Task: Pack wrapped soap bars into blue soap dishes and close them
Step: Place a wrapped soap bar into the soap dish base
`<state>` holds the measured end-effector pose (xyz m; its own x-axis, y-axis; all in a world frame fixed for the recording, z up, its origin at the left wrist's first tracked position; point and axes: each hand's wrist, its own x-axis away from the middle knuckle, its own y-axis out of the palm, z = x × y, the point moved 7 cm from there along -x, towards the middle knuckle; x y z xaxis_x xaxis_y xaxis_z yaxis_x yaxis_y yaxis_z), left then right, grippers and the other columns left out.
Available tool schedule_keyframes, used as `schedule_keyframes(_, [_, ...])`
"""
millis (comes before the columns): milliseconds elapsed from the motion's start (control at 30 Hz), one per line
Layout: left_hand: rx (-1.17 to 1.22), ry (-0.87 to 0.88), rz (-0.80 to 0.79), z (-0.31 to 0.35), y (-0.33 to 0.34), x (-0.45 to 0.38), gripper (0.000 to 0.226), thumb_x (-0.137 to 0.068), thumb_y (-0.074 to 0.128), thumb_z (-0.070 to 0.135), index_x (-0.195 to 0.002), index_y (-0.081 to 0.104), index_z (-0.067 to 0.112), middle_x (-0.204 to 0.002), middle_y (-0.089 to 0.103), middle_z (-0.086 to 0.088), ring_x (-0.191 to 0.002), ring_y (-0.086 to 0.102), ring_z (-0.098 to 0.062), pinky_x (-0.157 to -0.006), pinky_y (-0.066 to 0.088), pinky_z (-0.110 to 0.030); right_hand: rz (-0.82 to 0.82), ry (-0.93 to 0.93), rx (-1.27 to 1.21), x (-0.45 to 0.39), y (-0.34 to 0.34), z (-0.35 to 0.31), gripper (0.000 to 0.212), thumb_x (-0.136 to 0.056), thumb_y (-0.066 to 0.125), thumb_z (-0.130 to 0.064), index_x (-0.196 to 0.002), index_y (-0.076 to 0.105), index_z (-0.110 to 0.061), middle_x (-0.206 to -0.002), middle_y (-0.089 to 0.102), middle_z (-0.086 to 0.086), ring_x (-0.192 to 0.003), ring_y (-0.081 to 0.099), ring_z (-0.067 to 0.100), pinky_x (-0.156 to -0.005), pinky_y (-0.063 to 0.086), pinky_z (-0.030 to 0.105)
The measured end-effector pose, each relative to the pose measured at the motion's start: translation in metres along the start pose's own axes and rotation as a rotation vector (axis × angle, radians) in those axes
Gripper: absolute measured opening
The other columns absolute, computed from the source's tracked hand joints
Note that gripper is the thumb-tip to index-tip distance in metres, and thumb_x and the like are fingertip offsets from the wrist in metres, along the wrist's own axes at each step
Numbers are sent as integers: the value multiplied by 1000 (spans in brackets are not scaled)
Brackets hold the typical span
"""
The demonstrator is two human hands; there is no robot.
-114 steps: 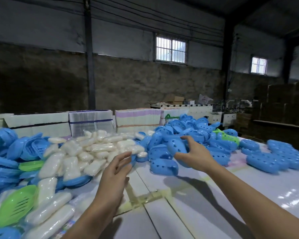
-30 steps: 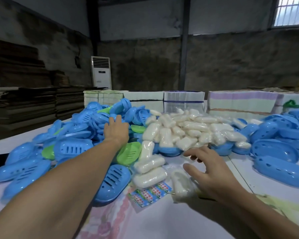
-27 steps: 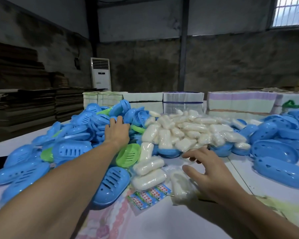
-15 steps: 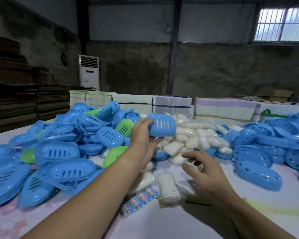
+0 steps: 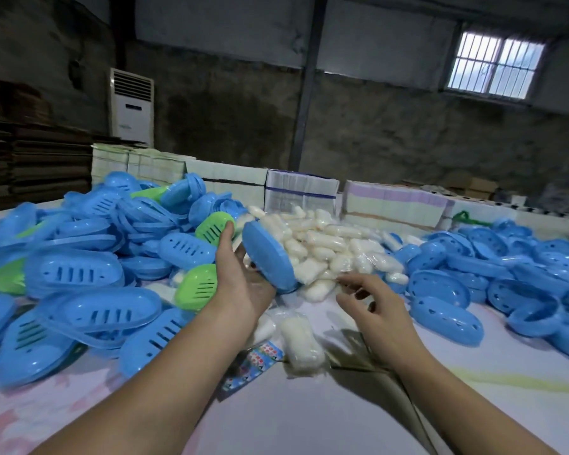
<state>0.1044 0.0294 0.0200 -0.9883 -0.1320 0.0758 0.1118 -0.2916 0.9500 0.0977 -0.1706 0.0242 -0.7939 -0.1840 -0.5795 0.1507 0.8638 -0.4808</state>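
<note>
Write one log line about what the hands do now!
left hand: holds blue soap dish | right hand: empty, near wrapped soap pile | dish: not packed

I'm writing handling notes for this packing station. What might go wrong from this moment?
1. The left hand holds the blue soap dish tilted on edge; a bar placed in it now may slide out.
2. The right hand reaches, empty, toward the heap of wrapped soap bars; pulling one from its near edge could bring neighbours sliding down.
3. Green dishes lie among the blue ones, so a wrong-colour half could be picked.
</note>
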Motion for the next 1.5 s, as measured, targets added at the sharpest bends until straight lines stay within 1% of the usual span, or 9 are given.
schedule_keyframes(200, [180,59,51,18,0,-6,47,-88,58,62,-74,48,18,-64,49,-2,-50,49,-17,-51,43,-18,-99,-16,284,-26,37,-10,35,-87,66,-33,-121,58,-34,-100,56,-14,-101,50,13,-86,39,29])
schedule_keyframes(467, [98,-26,238,19,-3,5,53,-85,42,74,-94,59,24,-111,65,0,-94,56,-24,-80,41,-35,-164,-92,951,-52,81,3,55,-89,51,-42,-142,35,-36,-124,55,6,-112,45,30,-81,40,39])
schedule_keyframes(533, [44,-38,226,20,2,5,50,-82,47,73,-92,59,26,-109,65,1,-95,56,-24,-89,40,-36,-104,-147,971,-53,80,2,44,-93,48,-40,-136,41,-34,-119,56,4,-107,46,29,-73,37,37])
schedule_keyframes(633, [-15,-43,183,17,3,2,36,-86,53,59,-84,54,24,-89,58,1,-77,51,-22,-70,40,-31,-90,-180,1006,-54,76,0,35,-98,42,-37,-133,44,-28,-118,56,0,-106,46,27,-68,33,36])
schedule_keyframes(767, [51,27,259,26,-6,0,24,-97,45,39,-82,52,21,-87,58,0,-74,53,-21,-67,42,-29,46,-151,880,-55,56,-6,28,-103,39,-30,-126,52,-23,-118,59,-3,-104,47,25,-66,39,36])
schedule_keyframes(933, [82,49,237,16,-3,4,29,-102,45,38,-104,59,14,-113,63,-11,-98,62,-32,-98,51,-50,248,27,520,-59,19,-4,23,-102,40,-31,-101,58,-18,-88,59,-2,-89,51,24,-63,37,38])
schedule_keyframes(1167, [-22,3,182,-8,-1,6,33,-93,62,47,-89,64,14,-65,71,-10,-64,67,-26,-54,59,-32,492,-47,-23,-53,-24,-45,14,-101,52,-26,-91,61,-27,-78,62,-16,-76,55,-5,-62,38,11])
schedule_keyframes(1333, [-158,-168,-10,-31,5,5,72,-94,47,67,-96,74,-1,-102,73,-26,-96,69,-39,-92,49,-55,295,-220,-165,-20,11,-56,21,-99,55,-14,-91,63,-32,-82,65,-18,-78,60,0,-68,43,10])
schedule_keyframes(1500, [-190,-84,49,-21,3,3,51,-91,57,64,-107,62,16,-105,70,-12,-108,67,-31,-100,48,-53,157,-400,109,-9,28,-62,24,-94,51,-27,-102,71,-19,-89,60,-31,-91,55,12,-78,43,14])
